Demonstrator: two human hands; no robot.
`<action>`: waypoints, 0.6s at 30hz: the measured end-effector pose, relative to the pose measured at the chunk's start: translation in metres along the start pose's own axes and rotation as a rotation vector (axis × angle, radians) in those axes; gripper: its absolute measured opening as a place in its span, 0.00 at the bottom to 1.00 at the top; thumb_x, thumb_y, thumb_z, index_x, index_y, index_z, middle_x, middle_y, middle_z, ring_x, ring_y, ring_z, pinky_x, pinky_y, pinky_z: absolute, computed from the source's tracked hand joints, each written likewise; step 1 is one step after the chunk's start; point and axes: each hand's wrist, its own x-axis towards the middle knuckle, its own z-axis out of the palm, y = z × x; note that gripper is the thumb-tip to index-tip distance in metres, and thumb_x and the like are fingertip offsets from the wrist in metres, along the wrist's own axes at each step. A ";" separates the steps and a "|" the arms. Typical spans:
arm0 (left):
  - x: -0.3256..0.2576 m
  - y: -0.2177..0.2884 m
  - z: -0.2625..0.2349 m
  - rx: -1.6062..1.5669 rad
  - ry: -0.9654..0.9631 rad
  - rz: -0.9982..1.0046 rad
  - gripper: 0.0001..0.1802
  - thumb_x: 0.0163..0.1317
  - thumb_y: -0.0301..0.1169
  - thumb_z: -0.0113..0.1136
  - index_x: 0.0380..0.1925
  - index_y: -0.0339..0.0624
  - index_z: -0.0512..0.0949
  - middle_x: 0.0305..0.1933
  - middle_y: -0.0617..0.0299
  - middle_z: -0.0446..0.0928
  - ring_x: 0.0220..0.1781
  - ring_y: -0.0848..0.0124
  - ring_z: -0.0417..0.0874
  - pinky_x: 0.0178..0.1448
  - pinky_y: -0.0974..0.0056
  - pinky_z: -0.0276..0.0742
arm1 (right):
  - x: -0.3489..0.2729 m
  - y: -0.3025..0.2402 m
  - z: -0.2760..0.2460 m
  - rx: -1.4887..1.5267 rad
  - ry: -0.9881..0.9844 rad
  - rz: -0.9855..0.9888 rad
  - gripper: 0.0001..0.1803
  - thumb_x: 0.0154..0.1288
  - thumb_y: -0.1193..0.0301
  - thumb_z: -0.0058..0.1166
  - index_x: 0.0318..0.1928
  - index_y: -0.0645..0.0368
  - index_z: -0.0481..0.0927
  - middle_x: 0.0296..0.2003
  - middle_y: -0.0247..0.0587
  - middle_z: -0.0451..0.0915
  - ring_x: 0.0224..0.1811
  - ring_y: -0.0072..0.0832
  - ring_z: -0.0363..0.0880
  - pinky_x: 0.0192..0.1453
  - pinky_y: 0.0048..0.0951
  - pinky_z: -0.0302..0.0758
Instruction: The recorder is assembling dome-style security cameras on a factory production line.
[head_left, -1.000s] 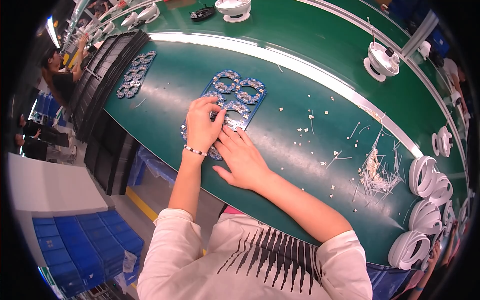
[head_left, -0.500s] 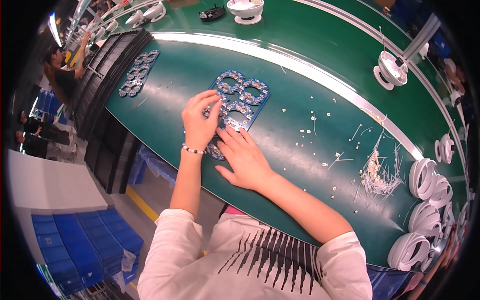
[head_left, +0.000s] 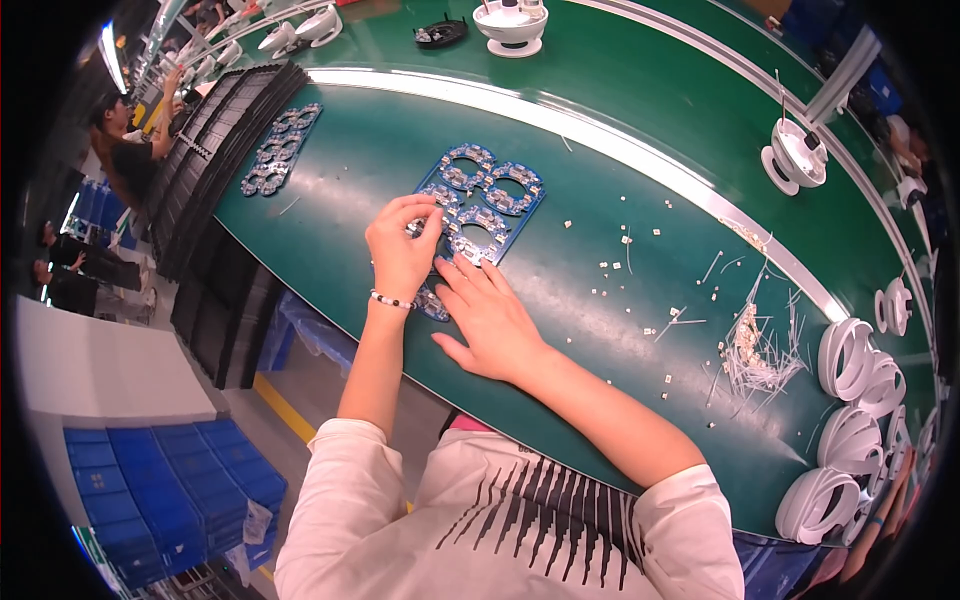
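Note:
A blue circuit board panel point(head_left: 513, 188), made up of several ring-shaped boards, lies on the green table in front of me. Over its left part, my left hand point(head_left: 403, 245) is closed, thumb and forefinger tips pinched together. Anything between those fingertips is too small or hidden to name. My right hand point(head_left: 490, 320) lies flat and open, its fingertips resting on the panel's near right edge. Both hands cover the panel's near part. A second strip of ring-shaped circuit boards point(head_left: 283, 148) lies apart at the table's far left.
Small white connectors point(head_left: 668, 380) are scattered to the right, near a pile of thin white strips point(head_left: 765, 365). White plastic rings point(head_left: 848, 358) stand at the right end. Black trays point(head_left: 215, 150) are stacked at the left. Beyond the table, a green conveyor point(head_left: 640, 70) carries white bowl-shaped housings point(head_left: 512, 28).
The forefinger and thumb of my left hand have drawn together into a tighter pinch. My right hand stays put. Housings on the conveyor have shifted to the right.

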 end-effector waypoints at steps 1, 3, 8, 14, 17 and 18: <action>-0.001 0.001 0.001 0.025 0.008 0.032 0.05 0.43 0.26 0.64 0.21 0.36 0.79 0.33 0.58 0.79 0.35 0.62 0.80 0.41 0.65 0.74 | 0.000 0.000 -0.001 0.001 0.003 -0.006 0.25 0.48 0.62 0.57 0.44 0.67 0.71 0.55 0.52 0.63 0.62 0.43 0.56 0.66 0.43 0.50; -0.004 -0.003 0.003 0.163 -0.070 0.091 0.07 0.43 0.28 0.63 0.23 0.37 0.79 0.33 0.57 0.78 0.37 0.59 0.78 0.43 0.62 0.72 | -0.001 0.000 -0.001 -0.007 -0.018 0.000 0.26 0.49 0.61 0.56 0.46 0.66 0.70 0.55 0.51 0.63 0.62 0.44 0.56 0.65 0.44 0.50; -0.006 -0.004 0.005 0.210 -0.081 0.117 0.04 0.47 0.26 0.59 0.22 0.36 0.77 0.31 0.57 0.77 0.35 0.58 0.76 0.41 0.59 0.71 | -0.002 -0.001 0.001 0.002 -0.057 0.010 0.28 0.50 0.61 0.55 0.48 0.66 0.68 0.54 0.51 0.62 0.62 0.45 0.55 0.64 0.45 0.52; -0.007 -0.003 0.008 0.205 -0.062 0.122 0.03 0.48 0.25 0.57 0.23 0.36 0.76 0.30 0.55 0.77 0.33 0.56 0.77 0.38 0.59 0.72 | -0.004 0.001 0.003 -0.004 -0.034 0.004 0.29 0.49 0.61 0.55 0.50 0.65 0.67 0.54 0.51 0.62 0.62 0.45 0.55 0.65 0.46 0.51; -0.004 0.001 0.004 0.144 0.023 0.119 0.03 0.50 0.24 0.57 0.25 0.36 0.76 0.31 0.54 0.77 0.33 0.57 0.78 0.36 0.62 0.73 | -0.001 0.000 0.002 -0.002 -0.023 -0.008 0.29 0.49 0.61 0.56 0.50 0.64 0.68 0.54 0.51 0.62 0.61 0.46 0.56 0.65 0.45 0.51; -0.003 0.004 0.005 0.148 0.022 0.113 0.03 0.50 0.24 0.57 0.25 0.36 0.76 0.31 0.54 0.77 0.33 0.57 0.78 0.36 0.62 0.73 | -0.001 0.000 0.002 0.003 -0.028 -0.008 0.29 0.49 0.61 0.56 0.50 0.64 0.68 0.54 0.51 0.62 0.61 0.46 0.56 0.65 0.45 0.51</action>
